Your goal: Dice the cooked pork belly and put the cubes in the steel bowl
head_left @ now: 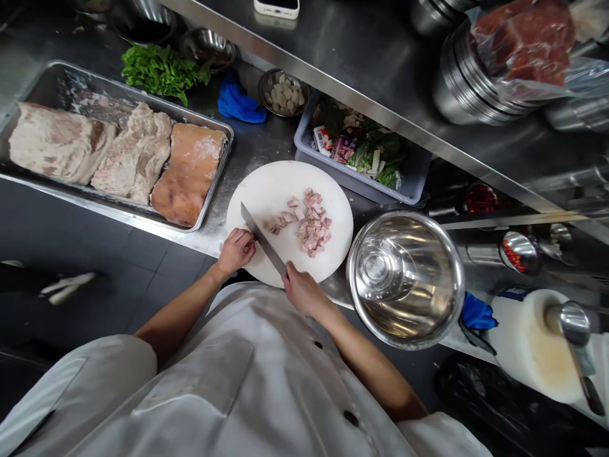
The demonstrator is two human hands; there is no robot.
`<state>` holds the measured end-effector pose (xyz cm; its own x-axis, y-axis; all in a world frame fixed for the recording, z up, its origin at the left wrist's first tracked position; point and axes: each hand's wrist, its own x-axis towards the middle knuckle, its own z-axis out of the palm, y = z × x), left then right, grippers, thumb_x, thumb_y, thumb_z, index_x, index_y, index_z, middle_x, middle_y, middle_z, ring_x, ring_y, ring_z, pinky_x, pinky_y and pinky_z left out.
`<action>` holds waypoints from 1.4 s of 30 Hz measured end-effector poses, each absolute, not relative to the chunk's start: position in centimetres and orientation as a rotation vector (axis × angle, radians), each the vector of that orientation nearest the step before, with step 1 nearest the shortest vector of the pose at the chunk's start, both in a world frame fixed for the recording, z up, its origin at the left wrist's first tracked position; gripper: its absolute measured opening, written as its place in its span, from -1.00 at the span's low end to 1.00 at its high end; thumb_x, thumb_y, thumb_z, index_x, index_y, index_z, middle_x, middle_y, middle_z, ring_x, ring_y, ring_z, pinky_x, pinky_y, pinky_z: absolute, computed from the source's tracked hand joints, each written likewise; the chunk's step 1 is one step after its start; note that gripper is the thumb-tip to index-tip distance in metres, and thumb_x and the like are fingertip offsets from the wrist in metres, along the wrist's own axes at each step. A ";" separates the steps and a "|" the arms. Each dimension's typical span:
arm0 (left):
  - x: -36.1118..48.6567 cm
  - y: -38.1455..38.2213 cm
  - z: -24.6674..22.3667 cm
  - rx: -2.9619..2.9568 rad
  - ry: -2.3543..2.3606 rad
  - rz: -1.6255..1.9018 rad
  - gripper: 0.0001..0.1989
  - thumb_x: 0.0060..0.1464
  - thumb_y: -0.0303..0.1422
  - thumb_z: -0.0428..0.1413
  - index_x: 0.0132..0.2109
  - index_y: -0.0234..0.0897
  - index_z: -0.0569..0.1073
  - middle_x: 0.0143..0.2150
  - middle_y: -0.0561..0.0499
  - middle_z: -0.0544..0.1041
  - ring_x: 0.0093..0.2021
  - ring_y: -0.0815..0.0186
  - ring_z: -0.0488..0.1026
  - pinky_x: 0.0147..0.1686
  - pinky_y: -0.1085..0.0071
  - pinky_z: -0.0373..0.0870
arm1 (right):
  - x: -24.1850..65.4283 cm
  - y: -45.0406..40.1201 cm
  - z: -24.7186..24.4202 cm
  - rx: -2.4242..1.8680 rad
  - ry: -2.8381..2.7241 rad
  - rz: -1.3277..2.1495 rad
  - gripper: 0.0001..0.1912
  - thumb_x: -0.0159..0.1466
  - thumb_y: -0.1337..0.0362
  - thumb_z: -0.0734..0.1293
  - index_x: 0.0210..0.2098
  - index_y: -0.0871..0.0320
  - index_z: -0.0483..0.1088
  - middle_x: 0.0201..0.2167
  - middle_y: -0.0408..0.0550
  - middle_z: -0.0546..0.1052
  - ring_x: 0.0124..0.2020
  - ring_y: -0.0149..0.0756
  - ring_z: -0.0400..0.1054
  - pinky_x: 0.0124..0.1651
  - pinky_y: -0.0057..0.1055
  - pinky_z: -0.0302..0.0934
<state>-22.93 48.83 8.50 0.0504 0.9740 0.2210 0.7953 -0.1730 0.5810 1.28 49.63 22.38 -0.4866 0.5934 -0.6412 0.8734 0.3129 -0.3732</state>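
1. At the near rim of the cutting board (252,178), the right hand (304,290) is closed around the handle end of the knife (271,252), its forearm slanting in from the near right. A firm grip with the wrist in line with the blade should keep cuts straight.
2. On the board's near left rim, the left hand (236,250) has its fingers bent and bunched close beside the blade; whether they pin a piece, I cannot tell. Fingertips are best tucked behind the knuckles, the thumb well back.
3. The blade slants over the board's left half, tip pointing to its far left. Short, even strokes would give matching pieces.
4. The diced meat (314,228) lies heaped on the board's right half, with a looser group near its middle. Keeping that heap away from the edge helps avoid re-cutting finished pieces.
5. Beyond the board's far right rim stands a plastic bin (316,158); scraps should stay off the board.
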 end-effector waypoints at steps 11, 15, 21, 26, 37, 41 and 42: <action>-24.2 48.5 8.8 1.745 2.053 1.012 -0.89 0.26 -0.33 0.04 -0.19 -0.24 0.44 -0.22 -0.05 0.51 -0.28 0.30 0.44 -0.19 0.32 0.45 | 2.2 49.4 22.3 1.393 2.235 -0.817 -0.69 0.53 0.20 0.07 0.19 0.17 0.16 -0.27 0.05 0.61 -0.22 -0.10 0.52 -0.31 -0.39 0.10; -24.8 48.5 8.3 1.923 1.929 0.980 -0.85 0.25 -0.39 0.02 -0.14 -0.24 0.49 -0.13 -0.12 0.52 -0.11 0.22 0.46 -0.05 0.26 0.46 | 3.0 47.7 24.4 1.230 2.257 -0.685 -0.75 0.53 0.21 0.07 0.13 0.11 0.19 -0.30 0.03 0.60 -0.28 -0.08 0.54 -0.31 -0.38 0.15; -25.8 49.4 7.6 2.086 1.805 0.968 -0.74 0.28 -0.47 -0.07 -0.18 -0.25 0.52 -0.20 -0.13 0.54 -0.11 0.19 0.45 -0.06 0.23 0.46 | 3.0 48.5 26.2 1.147 2.210 -0.617 -0.76 0.51 0.25 0.08 0.12 0.10 0.19 -0.32 0.06 0.60 -0.26 -0.05 0.56 -0.28 -0.36 0.20; -25.8 49.0 7.7 2.085 1.771 0.912 -0.75 0.29 -0.45 -0.08 -0.16 -0.25 0.51 -0.16 -0.13 0.53 -0.09 0.19 0.45 -0.03 0.21 0.47 | -1.1 50.7 22.5 1.182 2.275 -0.749 -0.73 0.50 0.24 0.11 0.15 0.12 0.18 -0.25 0.10 0.62 -0.24 -0.06 0.55 -0.32 -0.37 0.17; -22.6 54.9 7.7 1.881 1.829 0.944 -0.71 0.18 -0.41 0.03 0.05 -0.26 0.37 0.08 -0.22 0.41 0.17 0.06 0.34 0.21 0.06 0.36 | 7.3 42.0 18.7 2.277 2.197 -0.973 -0.60 0.45 0.03 0.06 0.00 0.16 0.32 -0.43 0.05 0.56 -0.46 -0.14 0.47 -0.43 -0.37 0.19; -17.5 61.5 8.0 1.844 1.680 0.900 -0.50 0.17 -0.35 0.01 0.24 -0.32 0.28 0.27 -0.24 0.33 0.30 0.06 0.27 0.30 0.07 0.26 | 11.1 38.0 19.4 2.669 1.472 -1.828 -0.55 0.34 -0.19 0.19 -0.10 0.05 0.24 -0.66 -0.32 0.32 -0.75 -0.35 0.20 -0.66 -0.45 0.10; -16.1 63.4 8.1 1.846 1.642 0.880 -0.48 0.17 -0.33 0.00 0.27 -0.32 0.28 0.31 -0.23 0.31 0.32 0.07 0.25 0.32 0.07 0.23 | 11.3 37.3 19.3 2.682 1.305 -2.022 -0.54 0.30 -0.22 0.22 -0.14 0.03 0.21 -0.67 -0.36 0.30 -0.78 -0.40 0.15 -0.70 -0.48 0.08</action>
